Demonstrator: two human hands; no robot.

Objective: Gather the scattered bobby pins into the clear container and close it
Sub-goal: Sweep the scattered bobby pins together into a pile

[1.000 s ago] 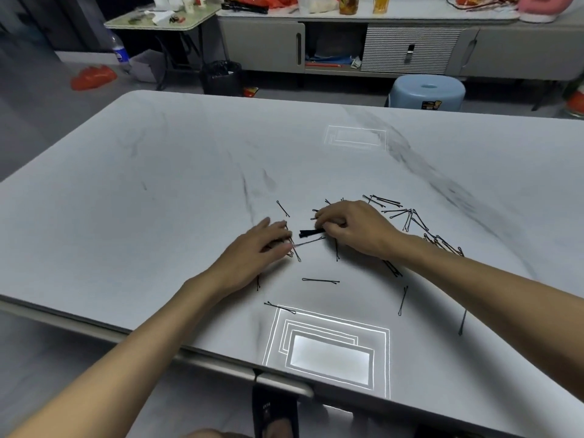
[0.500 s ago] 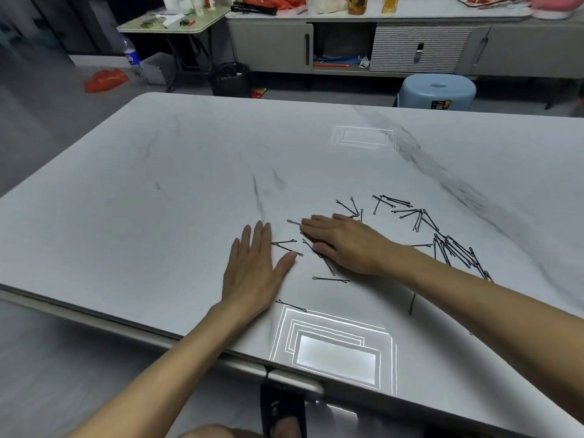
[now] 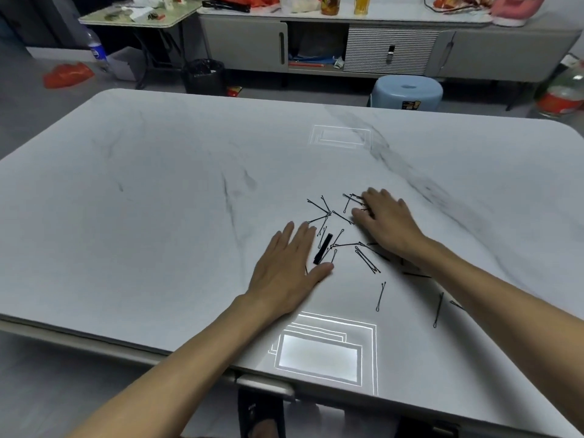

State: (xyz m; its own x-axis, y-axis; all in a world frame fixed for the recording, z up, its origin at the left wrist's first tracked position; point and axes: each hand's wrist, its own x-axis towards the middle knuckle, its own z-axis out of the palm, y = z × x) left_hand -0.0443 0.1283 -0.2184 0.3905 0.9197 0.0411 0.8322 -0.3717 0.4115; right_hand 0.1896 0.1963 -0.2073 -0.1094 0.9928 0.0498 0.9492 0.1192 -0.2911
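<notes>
**Sweeping the pins into one heap**

Both hands lie flat on the table (image 3: 158,216), fingers spread and grasping nothing. The left hand (image 3: 289,267) rests just left of a thicker black clip (image 3: 323,249); the right hand (image 3: 384,221) covers the far right of the bobby pins (image 3: 366,259), which lie loose between and around the hands, with a few strays (image 3: 380,296) nearer the table's near right. The step looks like raking: keep the palms low and draw inward slowly, since thin pins can slip under fingers. No clear container is visible. The marble-look top reflects ceiling lights; beyond stand a blue stool (image 3: 406,90), a cabinet (image 3: 379,49) and a bin (image 3: 203,75).
</notes>
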